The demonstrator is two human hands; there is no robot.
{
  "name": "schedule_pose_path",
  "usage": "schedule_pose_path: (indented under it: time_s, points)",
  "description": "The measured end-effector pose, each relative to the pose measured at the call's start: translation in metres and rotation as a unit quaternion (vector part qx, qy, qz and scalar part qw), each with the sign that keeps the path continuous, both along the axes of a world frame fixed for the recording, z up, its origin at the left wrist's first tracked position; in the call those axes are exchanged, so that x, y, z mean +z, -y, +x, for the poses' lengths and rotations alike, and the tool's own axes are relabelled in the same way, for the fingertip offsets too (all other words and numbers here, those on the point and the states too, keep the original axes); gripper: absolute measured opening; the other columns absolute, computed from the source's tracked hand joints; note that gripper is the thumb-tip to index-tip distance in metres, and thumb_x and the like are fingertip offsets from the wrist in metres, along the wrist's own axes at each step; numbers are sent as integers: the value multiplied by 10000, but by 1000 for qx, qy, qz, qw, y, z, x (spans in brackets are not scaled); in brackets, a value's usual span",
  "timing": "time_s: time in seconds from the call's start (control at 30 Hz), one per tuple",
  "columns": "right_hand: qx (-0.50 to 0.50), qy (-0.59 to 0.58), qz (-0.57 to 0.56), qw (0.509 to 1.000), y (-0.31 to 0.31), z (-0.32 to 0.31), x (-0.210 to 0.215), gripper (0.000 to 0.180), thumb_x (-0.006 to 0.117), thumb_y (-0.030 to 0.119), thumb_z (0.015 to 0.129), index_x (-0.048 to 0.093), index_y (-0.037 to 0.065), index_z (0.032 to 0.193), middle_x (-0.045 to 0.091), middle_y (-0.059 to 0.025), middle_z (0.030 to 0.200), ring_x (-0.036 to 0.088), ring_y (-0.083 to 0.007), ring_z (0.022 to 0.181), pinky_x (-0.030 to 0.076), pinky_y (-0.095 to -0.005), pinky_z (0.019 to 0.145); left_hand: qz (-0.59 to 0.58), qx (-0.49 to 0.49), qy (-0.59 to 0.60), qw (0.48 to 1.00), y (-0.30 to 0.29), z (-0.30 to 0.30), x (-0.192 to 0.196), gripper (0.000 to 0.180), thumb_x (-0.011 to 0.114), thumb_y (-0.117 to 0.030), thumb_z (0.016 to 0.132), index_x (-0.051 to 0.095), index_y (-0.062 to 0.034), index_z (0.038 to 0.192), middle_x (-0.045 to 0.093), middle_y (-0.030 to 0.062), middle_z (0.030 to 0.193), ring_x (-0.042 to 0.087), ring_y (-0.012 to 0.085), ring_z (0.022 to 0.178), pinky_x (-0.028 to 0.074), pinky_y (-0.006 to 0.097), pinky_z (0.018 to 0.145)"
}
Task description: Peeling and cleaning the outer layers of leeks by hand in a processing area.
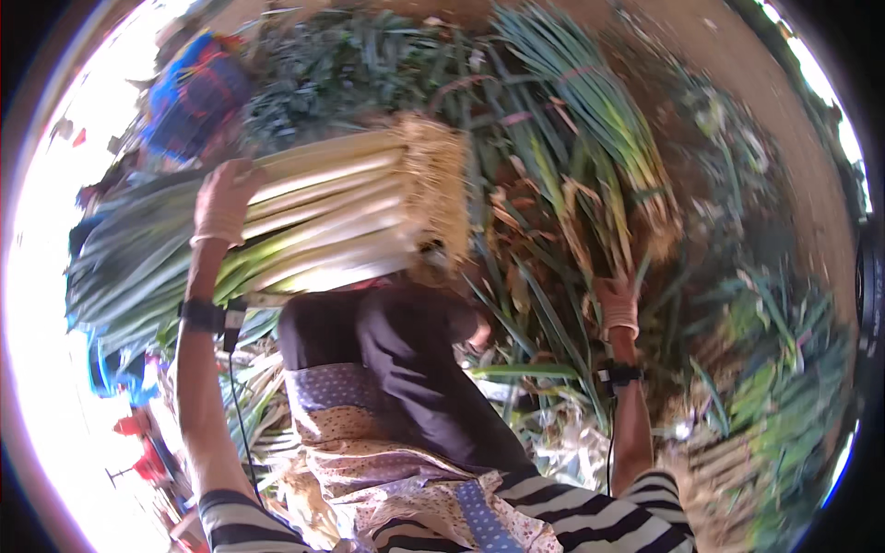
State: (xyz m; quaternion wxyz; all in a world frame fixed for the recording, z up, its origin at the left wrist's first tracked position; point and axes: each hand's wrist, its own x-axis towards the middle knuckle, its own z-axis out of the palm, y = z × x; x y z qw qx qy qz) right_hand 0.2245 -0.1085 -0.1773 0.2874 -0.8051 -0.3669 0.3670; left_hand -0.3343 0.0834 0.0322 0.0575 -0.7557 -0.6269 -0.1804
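A wide row of leeks lies across the left of the view, with white stalks, green leaves to the left and straw-coloured roots to the right. My left hand, in a pale pinkish glove, is closed over these leeks where white turns to green. Lower right of the row, my right hand, gloved alike, is closed around the lower end of a leek. That leek's leaves run up among other leeks on the ground. My right fingers are partly blurred.
A tied bunch of leeks lies at the far right. More leeks are stacked at the lower right. A blue netted bundle sits at the far left. Loose leaves cover the ground beyond the row. Cables hang from both wrists.
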Motion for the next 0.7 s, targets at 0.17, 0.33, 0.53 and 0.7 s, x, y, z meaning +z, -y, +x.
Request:
schedule_pose_path:
  time_s: [0.17,0.33,0.53,0.7]
  points:
    - [-45,-30,-48,997,93,21,-111,452,602,505,815,682,138,1066,673,-159,959,635,-348,901,478,-394,789,-179,-101,422,883,23,167,19,229,636,-136,875,633,-61,1091,601,40,1140,588,130,995,456,272,907]
    - [-68,59,-89,992,51,13,-80,432,558,493,831,672,145,1060,667,-166,953,621,-363,930,469,-415,798,-85,-412,439,794,62,329,-23,315,626,-182,890,576,-46,1170,605,83,1122,616,184,981,521,334,877]
    - [13,167,18,986,-29,28,-125,450,491,502,857,630,137,1081,644,-176,1019,587,-375,991,463,-436,819,-381,-8,778,500,63,375,-75,303,629,-275,895,616,7,1004,634,104,861,618,209,762,523,340,722]
    - [107,224,-202,947,-88,23,-154,520,593,473,864,556,84,1207,592,-142,1153,567,-368,1030,507,-455,811,-336,58,826,450,40,370,-78,252,624,-237,891,616,9,944,612,86,722,598,189,612,519,323,582]
